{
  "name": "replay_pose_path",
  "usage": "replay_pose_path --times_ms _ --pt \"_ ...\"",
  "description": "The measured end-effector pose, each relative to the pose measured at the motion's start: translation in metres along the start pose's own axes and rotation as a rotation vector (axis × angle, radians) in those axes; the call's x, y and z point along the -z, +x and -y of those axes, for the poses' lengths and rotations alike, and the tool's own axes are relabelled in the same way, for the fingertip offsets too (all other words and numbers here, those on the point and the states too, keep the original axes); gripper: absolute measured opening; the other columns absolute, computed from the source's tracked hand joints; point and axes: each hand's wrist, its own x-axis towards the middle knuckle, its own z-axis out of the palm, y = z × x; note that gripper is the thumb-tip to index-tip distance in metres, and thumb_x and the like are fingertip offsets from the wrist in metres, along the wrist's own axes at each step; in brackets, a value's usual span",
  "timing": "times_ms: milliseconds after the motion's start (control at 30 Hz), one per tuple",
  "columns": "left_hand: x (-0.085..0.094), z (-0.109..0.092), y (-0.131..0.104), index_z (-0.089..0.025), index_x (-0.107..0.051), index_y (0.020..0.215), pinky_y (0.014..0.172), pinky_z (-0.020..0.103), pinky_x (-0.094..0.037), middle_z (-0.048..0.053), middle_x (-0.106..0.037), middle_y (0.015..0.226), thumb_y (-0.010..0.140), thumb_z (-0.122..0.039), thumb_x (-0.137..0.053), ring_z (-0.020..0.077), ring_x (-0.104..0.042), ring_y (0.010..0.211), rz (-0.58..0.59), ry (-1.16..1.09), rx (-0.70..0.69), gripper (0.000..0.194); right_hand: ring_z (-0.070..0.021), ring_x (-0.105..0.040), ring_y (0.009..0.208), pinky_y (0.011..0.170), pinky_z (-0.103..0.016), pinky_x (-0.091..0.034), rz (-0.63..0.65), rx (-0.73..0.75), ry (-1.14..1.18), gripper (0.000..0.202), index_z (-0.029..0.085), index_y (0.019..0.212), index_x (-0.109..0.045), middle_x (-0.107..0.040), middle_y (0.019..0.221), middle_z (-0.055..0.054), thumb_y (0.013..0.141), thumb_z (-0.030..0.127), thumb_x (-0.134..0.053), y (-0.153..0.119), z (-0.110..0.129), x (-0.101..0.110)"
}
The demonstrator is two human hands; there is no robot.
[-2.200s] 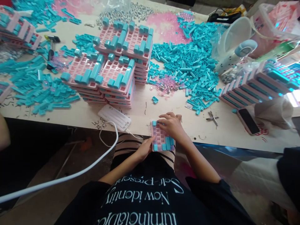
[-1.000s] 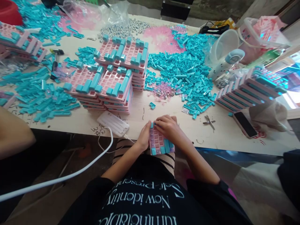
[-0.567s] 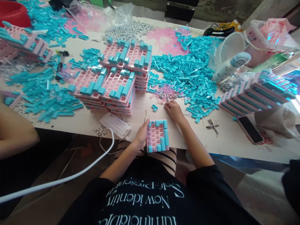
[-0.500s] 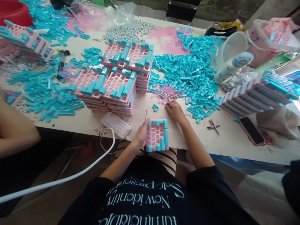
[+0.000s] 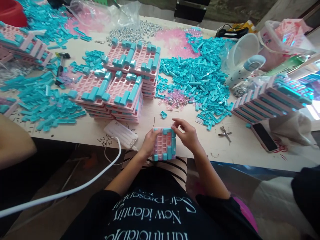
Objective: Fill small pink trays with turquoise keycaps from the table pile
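My left hand [image 5: 148, 144] grips the left side of a small pink grid frame [image 5: 163, 144], its thumb over the top left corner. Blue key-like pieces line the frame's top, right side and bottom, and its middle cells show pink. At the top right corner, my right hand [image 5: 187, 134] has thumb and index finger pinched together; anything between them is too small to make out. Just beyond the frame lies a single blue piece [image 5: 163, 114]. Farther back is a small heap of clear pink and silvery bits [image 5: 177, 99].
Stacked pink frames [image 5: 125, 100] stand ahead to the left, beside a large heap of blue pieces [image 5: 195, 76]. Rightward are crossed metal tools [image 5: 225, 134], a phone [image 5: 264, 136] and a row of frames [image 5: 265, 100]. A power bank [image 5: 121, 134] and white cable [image 5: 100, 180] lie left; another person's arm [image 5: 15, 143] is beyond.
My right hand has come back from the heap of small bits to the frame's top right corner. My left hand still holds the frame, its thumb now over the top edge.
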Motion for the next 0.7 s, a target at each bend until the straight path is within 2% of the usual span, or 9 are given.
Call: replay_pose_path --times_ms 133,300,400,467,567,633,700 --pt "0.002 0.001 -0.001 -0.016 -0.059 0.080 0.067 0.026 -0.047 -0.002 -0.063 0.071 0.066 -0.042 -0.070 0.0129 -0.058 0.065 -0.018 0.166 -0.076 0.031 -0.0159 -0.060 0.076 0.069 -0.031 -0.048 -0.091 -0.032 -0.145 0.027 0.020 0.106 -0.062 -0.066 0.087 -0.005 0.085 0.034 -0.053 -0.001 -0.018 0.008" --pt "0.007 0.004 -0.001 -0.015 -0.059 0.077 0.066 0.023 -0.044 -0.002 -0.060 0.070 0.068 -0.043 -0.068 0.0117 -0.055 0.065 0.015 0.286 -0.139 0.030 -0.0226 -0.059 0.087 0.080 -0.041 -0.047 0.067 0.025 -0.356 0.021 0.018 0.094 -0.067 -0.065 0.090 -0.009 0.085 0.029 -0.052 -0.013 -0.062 0.014" --pt "0.008 0.007 -0.001 -0.016 -0.060 0.081 0.069 0.025 -0.045 -0.001 -0.062 0.074 0.069 -0.044 -0.067 0.0129 -0.057 0.069 0.021 0.307 -0.133 0.031 -0.0253 -0.056 0.095 0.085 -0.044 -0.045 0.043 0.030 -0.418 0.021 0.019 0.095 -0.068 -0.062 0.096 -0.011 0.084 0.031 -0.055 -0.022 -0.075 0.014" --pt "0.008 0.009 -0.001 -0.016 -0.060 0.082 0.069 0.025 -0.045 -0.001 -0.063 0.075 0.068 -0.044 -0.068 0.0136 -0.058 0.069 0.020 0.308 -0.102 0.032 -0.0254 -0.055 0.098 0.087 -0.044 -0.044 -0.053 0.021 -0.404 0.026 0.020 0.104 -0.066 -0.061 0.100 -0.011 0.084 0.033 -0.056 -0.026 -0.066 0.013" --pt "0.007 0.010 -0.003 -0.016 -0.061 0.081 0.068 0.026 -0.045 -0.001 -0.063 0.074 0.069 -0.045 -0.065 0.0141 -0.057 0.068 0.039 0.284 -0.081 0.032 -0.0220 -0.055 0.100 0.088 -0.039 -0.044 -0.150 0.062 -0.302 0.025 0.022 0.106 -0.064 -0.061 0.101 -0.009 0.087 0.032 -0.052 -0.028 -0.032 0.008" --pt "0.007 0.011 -0.004 -0.016 -0.061 0.084 0.069 0.026 -0.045 0.000 -0.064 0.077 0.075 -0.046 -0.059 0.0150 -0.058 0.070 0.079 0.251 -0.091 0.032 -0.0200 -0.055 0.098 0.087 -0.037 -0.043 -0.094 0.133 -0.290 0.020 0.024 0.101 -0.066 -0.063 0.098 -0.006 0.088 0.032 -0.053 -0.028 -0.007 0.003" --pt "0.007 0.013 -0.004 -0.016 -0.063 0.086 0.072 0.027 -0.045 0.001 -0.065 0.081 0.078 -0.046 -0.053 0.0157 -0.058 0.075 0.105 0.231 -0.117 0.033 -0.0202 -0.054 0.097 0.086 -0.037 -0.040 -0.017 0.192 -0.370 0.019 0.026 0.100 -0.066 -0.064 0.098 -0.005 0.086 0.034 -0.056 -0.028 0.011 -0.004"
